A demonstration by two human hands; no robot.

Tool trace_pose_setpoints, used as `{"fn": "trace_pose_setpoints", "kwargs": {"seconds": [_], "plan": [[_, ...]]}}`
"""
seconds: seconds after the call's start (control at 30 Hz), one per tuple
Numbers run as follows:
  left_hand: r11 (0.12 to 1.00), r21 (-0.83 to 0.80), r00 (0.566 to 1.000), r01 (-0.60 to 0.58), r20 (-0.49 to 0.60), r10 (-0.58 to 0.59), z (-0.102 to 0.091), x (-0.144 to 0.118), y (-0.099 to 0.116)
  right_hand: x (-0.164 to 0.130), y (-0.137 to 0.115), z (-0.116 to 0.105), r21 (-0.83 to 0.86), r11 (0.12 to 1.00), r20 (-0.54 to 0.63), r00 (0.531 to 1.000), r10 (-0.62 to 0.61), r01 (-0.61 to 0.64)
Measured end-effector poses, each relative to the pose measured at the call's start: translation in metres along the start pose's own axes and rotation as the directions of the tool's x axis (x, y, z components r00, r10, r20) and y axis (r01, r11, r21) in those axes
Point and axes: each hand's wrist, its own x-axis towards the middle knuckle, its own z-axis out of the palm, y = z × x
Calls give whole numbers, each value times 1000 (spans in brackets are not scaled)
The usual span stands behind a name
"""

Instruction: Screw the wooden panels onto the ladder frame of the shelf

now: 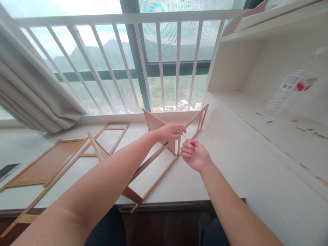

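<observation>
Head view, pale desk [230, 164] by barred window [143, 68]; left hand [169, 132] pinching wooden frame [153, 171], right hand [195, 155] fisted on thin tool [184, 136]

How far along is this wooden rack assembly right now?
Done: one panel stands joined into the wooden frame. In hand: the left hand and right hand work a thin tool at its joint. Left: a loose panel and open frame lie unattached.

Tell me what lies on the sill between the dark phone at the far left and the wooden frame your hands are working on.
In the head view, a flat wooden panel and an open wooden frame lie between the phone and the standing frame.
</observation>
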Motion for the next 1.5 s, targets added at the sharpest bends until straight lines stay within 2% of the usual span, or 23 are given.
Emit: {"fn": "trace_pose_setpoints", "kwargs": {"seconds": [0.27,0.63,0.87,1.13,1.5], "plan": [[1000,-3,1000,-2,-14,2,2,1,-2,0,9,0,118,993,68,997,-39,31],[1000,18,1000,16,-5,-16,0,0,1,4,9,-4,111,993,49,998,-40,34],[998,7,998,60,6,-60,-2,-2,6,4,13,-4,102,993,98,993,-71,61],[999,10,999,32,-7,-32,-1,-1,4,2,16,-2,125,988,115,988,-99,85],[1000,1,1000,29,-12,-29,2,2,-2,5,13,-11,107,985,139,979,-148,133]]}}
